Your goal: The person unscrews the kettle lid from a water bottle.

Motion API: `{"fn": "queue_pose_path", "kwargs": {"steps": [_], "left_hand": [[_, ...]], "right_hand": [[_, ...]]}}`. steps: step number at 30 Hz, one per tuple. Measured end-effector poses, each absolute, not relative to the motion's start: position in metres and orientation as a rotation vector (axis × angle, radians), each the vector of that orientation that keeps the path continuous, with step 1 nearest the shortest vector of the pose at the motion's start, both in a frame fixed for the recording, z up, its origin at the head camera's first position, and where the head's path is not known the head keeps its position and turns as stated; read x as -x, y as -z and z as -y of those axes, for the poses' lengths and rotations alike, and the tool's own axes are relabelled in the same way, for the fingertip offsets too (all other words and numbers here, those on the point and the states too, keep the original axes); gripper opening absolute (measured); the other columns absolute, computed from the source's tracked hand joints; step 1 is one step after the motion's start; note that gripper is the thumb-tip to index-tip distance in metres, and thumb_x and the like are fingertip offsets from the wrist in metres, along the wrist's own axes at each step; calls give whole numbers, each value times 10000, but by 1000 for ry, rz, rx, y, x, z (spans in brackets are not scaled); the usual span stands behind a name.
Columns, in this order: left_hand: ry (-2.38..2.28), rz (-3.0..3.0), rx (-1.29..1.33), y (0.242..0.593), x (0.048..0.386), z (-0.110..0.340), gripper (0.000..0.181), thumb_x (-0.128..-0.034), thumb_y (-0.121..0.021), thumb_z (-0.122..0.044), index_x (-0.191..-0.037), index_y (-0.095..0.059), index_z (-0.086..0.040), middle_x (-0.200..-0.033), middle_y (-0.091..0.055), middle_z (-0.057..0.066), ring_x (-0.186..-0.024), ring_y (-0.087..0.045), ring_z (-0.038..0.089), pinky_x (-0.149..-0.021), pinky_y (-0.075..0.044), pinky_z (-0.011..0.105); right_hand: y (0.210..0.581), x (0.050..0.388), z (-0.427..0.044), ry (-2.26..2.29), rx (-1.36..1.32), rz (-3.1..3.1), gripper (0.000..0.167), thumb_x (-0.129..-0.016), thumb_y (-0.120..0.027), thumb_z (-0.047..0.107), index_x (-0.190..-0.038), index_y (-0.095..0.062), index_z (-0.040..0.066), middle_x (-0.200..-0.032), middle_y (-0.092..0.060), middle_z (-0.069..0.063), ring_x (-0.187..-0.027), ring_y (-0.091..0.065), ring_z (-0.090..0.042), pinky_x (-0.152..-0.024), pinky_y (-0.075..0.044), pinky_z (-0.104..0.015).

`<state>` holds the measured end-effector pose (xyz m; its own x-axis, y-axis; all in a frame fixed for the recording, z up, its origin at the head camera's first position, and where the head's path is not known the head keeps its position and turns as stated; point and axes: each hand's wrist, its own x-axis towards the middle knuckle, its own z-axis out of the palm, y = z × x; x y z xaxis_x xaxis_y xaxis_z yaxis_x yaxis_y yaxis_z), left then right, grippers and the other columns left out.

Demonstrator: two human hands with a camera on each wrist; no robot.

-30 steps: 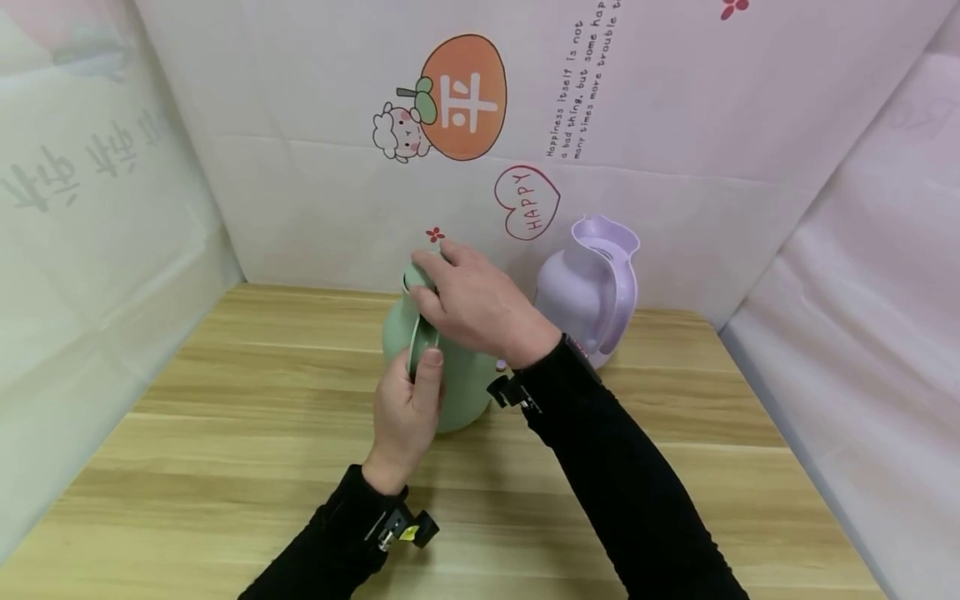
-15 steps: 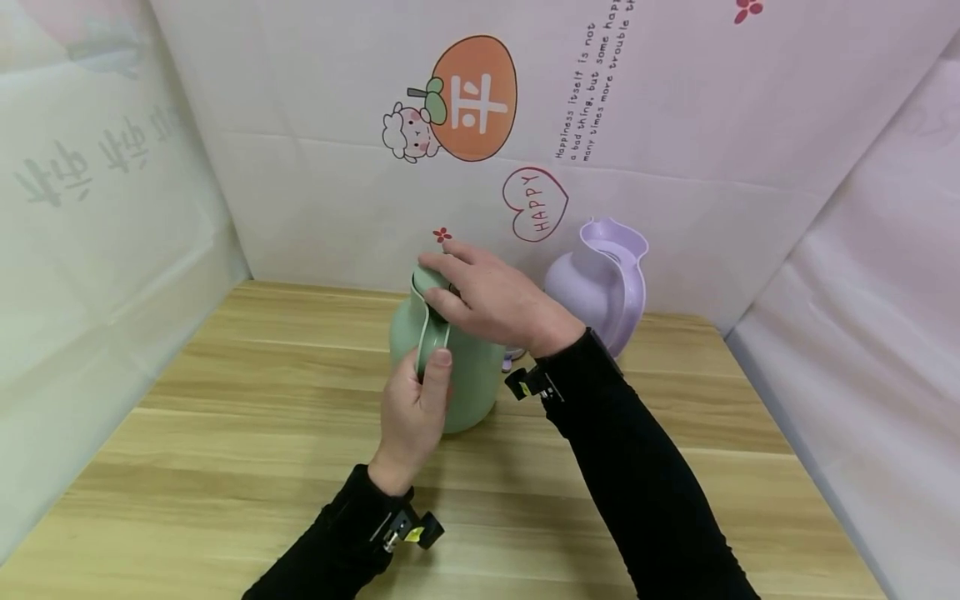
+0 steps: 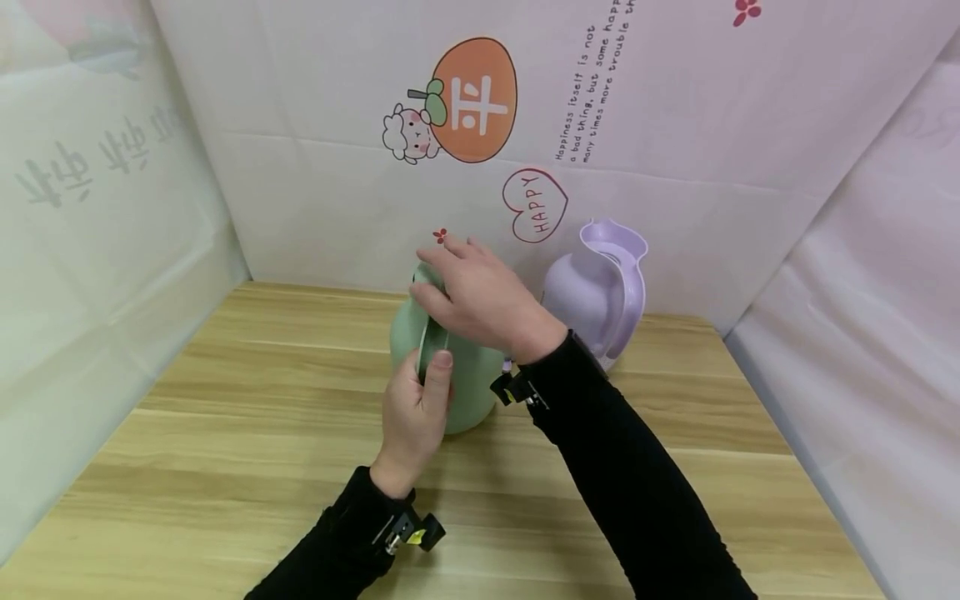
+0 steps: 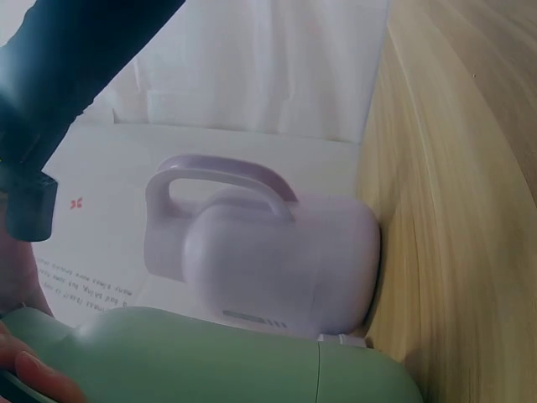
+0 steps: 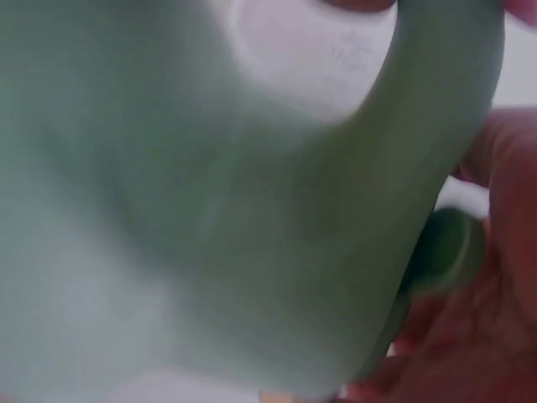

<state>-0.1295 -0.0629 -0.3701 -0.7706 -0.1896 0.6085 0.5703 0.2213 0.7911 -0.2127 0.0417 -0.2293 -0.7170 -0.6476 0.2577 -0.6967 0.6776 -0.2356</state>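
Two jugs on the table (image 3: 285, 475): foremost a green jug (image 3: 474, 387), upright near the middle, handle (image 3: 433, 337) toward seven o'clock. Clamped round that handle, thumb on the near side: left hand (image 3: 411, 417). Laid over the top from one o'clock: right hand (image 3: 491, 300), partly hiding what looks like a lid (image 3: 427, 273); impossible to tell whether pinching or only resting.

Could swivel or tip under a sideways push up there, given a slack hold on the handle. Could also knock the purple jug (image 3: 577, 296), near at two o'clock, through a shove that way.

Inside the green jug: contents hidden. Inside the purple jug: uncovered at the spout, contents not discernible. At three o'clock of the green jug, a small lilac piece (image 3: 507, 365), mostly hidden. Behind, at twelve o'clock, a printed cloth (image 3: 322, 208).
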Motion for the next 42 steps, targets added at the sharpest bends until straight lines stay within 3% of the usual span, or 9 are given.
{"fn": "queue_pose_path", "kwargs": {"steps": [3, 8, 16, 22, 30, 42], "left_hand": [[1621, 1882, 360, 370, 129, 62, 357, -1115, -490, -206, -776, -463, -96, -587, -413, -50, -474, -376, 89, -455, -303, 267], [1625, 1875, 363, 370, 129, 62, 333, -1112, -492, -175, -789, -468, -98, -591, -409, -52, -476, -371, 93, -453, -306, 270], [1604, 1869, 372, 371, 129, 63, 325, -1115, -488, -175, -798, -479, -98, -594, -424, -44, -480, -382, 94, -454, -324, 280], [1606, 1864, 378, 370, 130, 62, 336, -1111, -497, -174, -785, -481, -96, -592, -433, -40, -481, -390, 92, -449, -329, 281], [1603, 1872, 369, 369, 129, 63, 324, -1113, -498, -185, -802, -489, -91, -601, -438, -45, -487, -401, 86, -449, -339, 279], [1602, 1886, 348, 370, 130, 63, 351, -1108, -504, -197, -772, -481, -99, -594, -434, -54, -489, -404, 86, -451, -333, 274]], "right_hand": [[228, 207, -30, -366, -973, 2729, 585, -1085, -469, 497, -1527, -519, 117, -1530, -560, -101, -1501, -426, -265, -1282, -224, -431], [232, 201, -16, -239, -769, 2750, 618, -1073, -423, 594, -1535, -511, 192, -1527, -542, -158, -1436, -470, -401, -1173, -383, -546], [239, 202, -16, -222, -789, 2729, 465, -1102, -436, 421, -1466, -573, 165, -1409, -600, -144, -1207, -566, -353, -1042, -474, -490], [239, 202, -17, -201, -817, 2713, 458, -1109, -421, 383, -1467, -576, 144, -1473, -578, -153, -1363, -530, -340, -1136, -426, -477], [241, 205, -18, -259, -852, 2672, 433, -1100, -452, 344, -1428, -622, 119, -1415, -638, -123, -1326, -573, -302, -1142, -425, -426], [239, 212, -23, -340, -925, 2723, 424, -1098, -453, 346, -1428, -618, 137, -1453, -612, -93, -1413, -507, -283, -1173, -393, -450]]}}
